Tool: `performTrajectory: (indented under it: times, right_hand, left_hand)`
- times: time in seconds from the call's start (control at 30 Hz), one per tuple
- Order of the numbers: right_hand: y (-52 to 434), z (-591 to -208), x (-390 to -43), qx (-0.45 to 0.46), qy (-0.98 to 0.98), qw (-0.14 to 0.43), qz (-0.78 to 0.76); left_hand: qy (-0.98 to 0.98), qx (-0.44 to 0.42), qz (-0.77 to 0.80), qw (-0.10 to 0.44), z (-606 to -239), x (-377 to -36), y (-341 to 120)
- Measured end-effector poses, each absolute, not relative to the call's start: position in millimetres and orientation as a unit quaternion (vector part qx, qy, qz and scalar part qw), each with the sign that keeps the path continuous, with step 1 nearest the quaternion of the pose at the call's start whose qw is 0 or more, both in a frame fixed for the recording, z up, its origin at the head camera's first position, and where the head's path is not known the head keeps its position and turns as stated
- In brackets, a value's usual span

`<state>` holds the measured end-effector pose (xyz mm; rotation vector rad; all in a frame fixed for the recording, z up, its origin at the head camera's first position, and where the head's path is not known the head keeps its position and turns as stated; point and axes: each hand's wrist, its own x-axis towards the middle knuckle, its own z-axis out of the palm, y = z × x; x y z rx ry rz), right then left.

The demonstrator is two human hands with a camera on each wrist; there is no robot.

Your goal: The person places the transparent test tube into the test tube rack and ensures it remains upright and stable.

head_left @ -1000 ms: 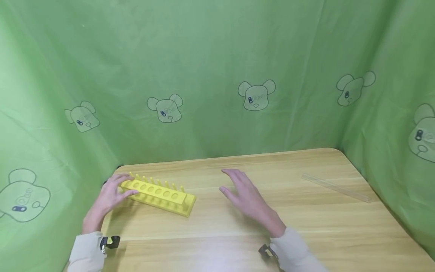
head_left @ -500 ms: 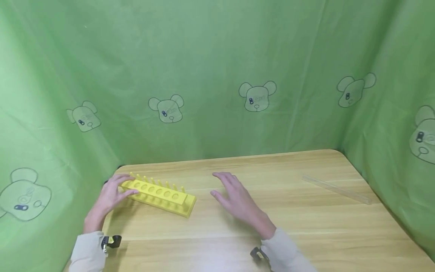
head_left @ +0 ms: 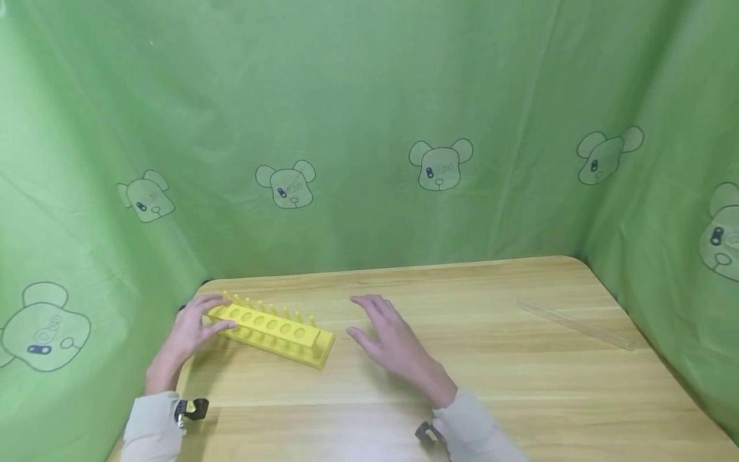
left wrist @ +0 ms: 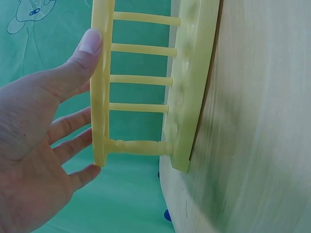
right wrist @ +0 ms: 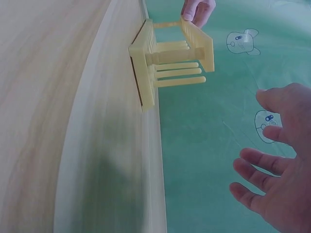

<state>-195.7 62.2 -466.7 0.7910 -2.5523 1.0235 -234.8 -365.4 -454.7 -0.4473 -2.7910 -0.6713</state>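
Left hand [head_left: 190, 330] is gripping the near-left end of the yellow rack [head_left: 271, 326], thumb on its top plate, fingers curled round the end. Right hand [head_left: 388, 339] is hovering over the table [head_left: 519, 372] just right of the rack, fingers spread and relaxed, holding nothing. The rack's holes are sitting empty. One clear tube [head_left: 577, 325] is lying far right, well apart.
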Motion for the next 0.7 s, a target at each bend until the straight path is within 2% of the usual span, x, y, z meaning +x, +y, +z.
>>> performTrajectory:
  times: [0.7]
  right_hand:
    - [29.4,-470.6,-198.9,0.292,-0.873,0.129,0.369]
  left_hand:
    - [-0.949,-0.142,-0.253,0.124,-462.7,-237.4,-366.3]
